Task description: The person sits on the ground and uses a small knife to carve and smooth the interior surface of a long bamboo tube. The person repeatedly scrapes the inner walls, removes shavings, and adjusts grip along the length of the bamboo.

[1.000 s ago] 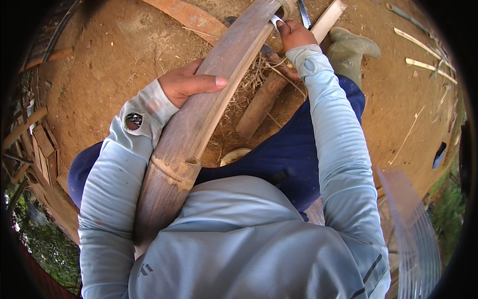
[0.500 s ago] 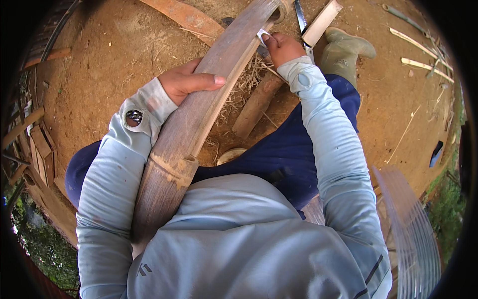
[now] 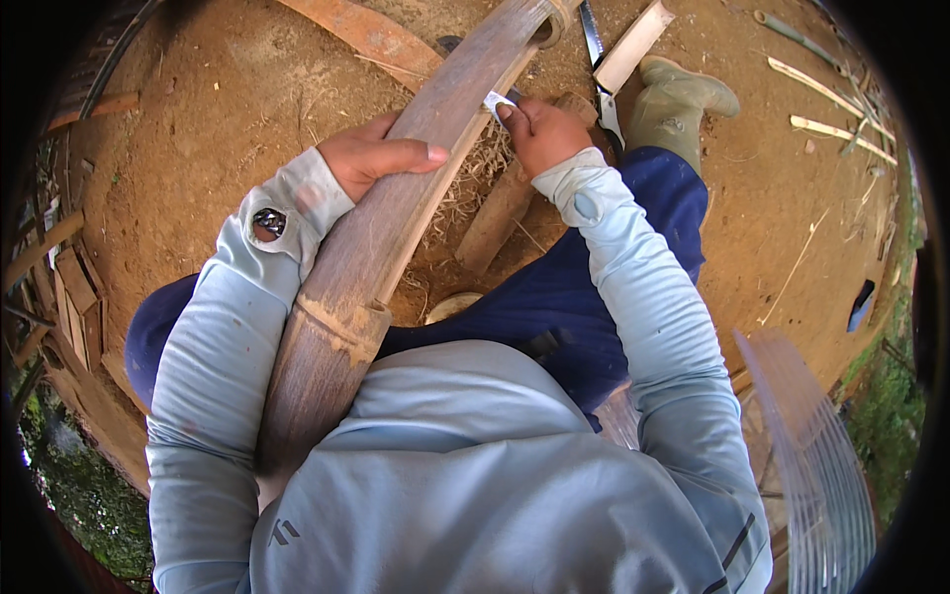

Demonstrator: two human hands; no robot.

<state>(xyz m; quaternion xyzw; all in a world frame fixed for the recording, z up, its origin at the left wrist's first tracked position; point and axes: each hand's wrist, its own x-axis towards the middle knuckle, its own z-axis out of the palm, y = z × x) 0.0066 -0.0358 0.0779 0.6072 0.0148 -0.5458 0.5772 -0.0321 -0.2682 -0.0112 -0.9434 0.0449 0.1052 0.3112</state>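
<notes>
A long split bamboo piece (image 3: 411,198) slants from beside my left hip up to the far top, with a raised node near my belly. My left hand (image 3: 381,158) is wrapped over it about midway, thumb lying across the top. My right hand (image 3: 547,134) is closed on a knife, whose short shiny blade (image 3: 497,102) rests at the right-hand edge of the bamboo, beyond my left hand; the handle is hidden in my fist. Thin pale shavings (image 3: 482,163) lie on the ground below that edge.
A round log (image 3: 492,223) lies between my legs. Past my right hand are a saw (image 3: 594,40), a split bamboo offcut (image 3: 633,48) and my green boot (image 3: 683,99). A flat brown board (image 3: 366,40) lies far left of centre; clear corrugated sheeting (image 3: 807,445) stands at right.
My right hand and the knife have slid along the bamboo's edge toward my body, slightly left. My left hand keeps its grip in nearly the same place.
</notes>
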